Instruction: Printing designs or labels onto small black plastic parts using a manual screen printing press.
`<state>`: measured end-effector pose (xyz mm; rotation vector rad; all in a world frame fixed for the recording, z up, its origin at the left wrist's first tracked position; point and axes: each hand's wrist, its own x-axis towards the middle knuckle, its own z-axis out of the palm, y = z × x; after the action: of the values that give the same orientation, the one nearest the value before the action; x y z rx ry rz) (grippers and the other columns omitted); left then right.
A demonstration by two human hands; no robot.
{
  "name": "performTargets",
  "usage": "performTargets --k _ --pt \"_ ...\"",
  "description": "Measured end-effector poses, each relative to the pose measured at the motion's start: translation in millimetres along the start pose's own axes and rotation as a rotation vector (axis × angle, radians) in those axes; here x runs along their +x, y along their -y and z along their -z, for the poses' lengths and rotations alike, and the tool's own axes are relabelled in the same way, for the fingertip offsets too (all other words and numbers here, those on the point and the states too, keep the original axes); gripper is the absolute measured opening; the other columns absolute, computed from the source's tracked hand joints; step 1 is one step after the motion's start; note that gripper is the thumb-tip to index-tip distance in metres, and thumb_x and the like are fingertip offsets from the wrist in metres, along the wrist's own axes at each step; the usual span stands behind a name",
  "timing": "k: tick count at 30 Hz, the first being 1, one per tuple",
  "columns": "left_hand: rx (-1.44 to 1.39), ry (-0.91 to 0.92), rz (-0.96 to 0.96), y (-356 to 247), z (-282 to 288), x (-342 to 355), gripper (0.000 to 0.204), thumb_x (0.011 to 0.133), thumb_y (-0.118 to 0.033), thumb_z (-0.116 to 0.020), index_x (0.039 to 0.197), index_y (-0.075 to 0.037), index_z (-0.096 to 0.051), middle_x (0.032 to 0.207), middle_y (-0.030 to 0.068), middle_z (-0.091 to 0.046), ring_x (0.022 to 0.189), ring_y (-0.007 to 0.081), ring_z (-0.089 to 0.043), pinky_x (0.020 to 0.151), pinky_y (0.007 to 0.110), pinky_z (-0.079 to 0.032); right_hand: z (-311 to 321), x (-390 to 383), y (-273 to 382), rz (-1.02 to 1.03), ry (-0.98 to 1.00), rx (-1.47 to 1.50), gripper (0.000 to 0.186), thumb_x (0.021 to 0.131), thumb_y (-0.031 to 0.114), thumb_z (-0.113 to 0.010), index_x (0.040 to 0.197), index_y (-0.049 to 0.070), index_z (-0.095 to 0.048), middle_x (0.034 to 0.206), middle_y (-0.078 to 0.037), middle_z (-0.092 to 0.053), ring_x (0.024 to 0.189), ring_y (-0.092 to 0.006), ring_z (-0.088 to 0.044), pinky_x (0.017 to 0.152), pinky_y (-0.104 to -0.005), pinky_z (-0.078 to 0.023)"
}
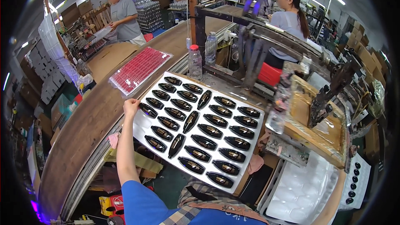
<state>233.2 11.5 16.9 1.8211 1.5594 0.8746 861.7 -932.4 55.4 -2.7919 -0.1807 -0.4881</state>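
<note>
Gold lettering (201, 153) marks black pieces (204, 142) on a white tray (142, 128); left hand (131, 107) at tray edge, grip indeterminable; right hand hidden.

Glossy black, plastic-looking pieces (209, 131) are laid on a smooth white sheet (143, 126); a red pack (140, 70) is sheathed in shiny clear plastic, flanked by a matt brown belt (88, 121), a rough wooden frame (313, 144) and dull metal bars (255, 60).

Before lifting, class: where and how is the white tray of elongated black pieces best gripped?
Probably by opposite edges of the white tray, coming from left and right: it is wide and flat, and rows of black pieces cover its middle.
</note>
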Motion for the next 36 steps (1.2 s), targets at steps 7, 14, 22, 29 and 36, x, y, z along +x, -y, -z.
performTargets --k 7,14,22,29,36 --pt "0.432 -0.16 -0.149 -11.3 -0.2 -13.4 0.025 0.072 -0.026 -0.063 0.076 -0.002 -0.062 0.068 0.0146 -0.061 0.065 0.0276 -0.061 0.061 0.036 -0.046 17.2 -7.1 26.5 -0.216 0.05 -0.346 0.059 0.078 0.046 -0.048 0.121 0.005 -0.041 0.117 -0.028 -0.04 0.101 -0.0421 -0.047 0.085 -0.0448 -0.04" --pt "-0.096 0.137 -0.59 -159.2 -58.3 -91.9 0.014 0.077 -0.012 -0.055 0.087 -0.001 -0.054 0.076 0.0164 -0.059 0.069 0.0298 -0.057 0.063 0.039 -0.043 25.8 -8.4 23.3 -0.123 -0.01 -0.342 0.047 0.083 0.032 -0.047 0.124 0.012 -0.038 0.109 -0.025 -0.042 0.092 -0.0415 -0.051 0.078 -0.0451 -0.043" --pt "-0.66 0.635 -1.255 -301.3 -152.3 -242.5 0.033 0.079 -0.012 -0.058 0.109 -0.002 -0.052 0.108 0.0117 -0.055 0.099 0.0209 -0.052 0.085 0.033 -0.041 32.5 -16.9 43.1 -0.01 -0.049 -0.036 0.032 0.078 0.026 -0.053 0.098 0.001 -0.048 0.102 -0.022 -0.048 0.089 -0.0375 -0.049 0.079 -0.0417 -0.041" --pt "-1.004 0.826 -0.872 -331.5 -196.4 -263.9 0.028 0.079 -0.01 -0.058 0.105 -0.001 -0.053 0.102 0.0094 -0.057 0.092 0.0175 -0.054 0.079 0.031 -0.043 34.9 -23.9 12.5 0.109 -0.2 -0.066 0.028 0.082 0.016 -0.048 0.106 0.001 -0.049 0.104 -0.02 -0.046 0.092 -0.0357 -0.048 0.082 -0.0379 -0.04" --pt "-1.25 1.033 -0.39 -340.7 -214.0 -246.7 0.023 0.079 -0.008 -0.058 0.1 0.0 -0.055 0.094 0.0067 -0.059 0.083 0.0134 -0.055 0.072 0.028 -0.045 42.0 -93.6 192.5 0.355 -0.039 0.538 0.03 0.079 0.008 -0.054 0.108 0.003 -0.052 0.12 -0.011 -0.048 0.102 -0.0176 -0.049 0.088 -0.0334 -0.037"
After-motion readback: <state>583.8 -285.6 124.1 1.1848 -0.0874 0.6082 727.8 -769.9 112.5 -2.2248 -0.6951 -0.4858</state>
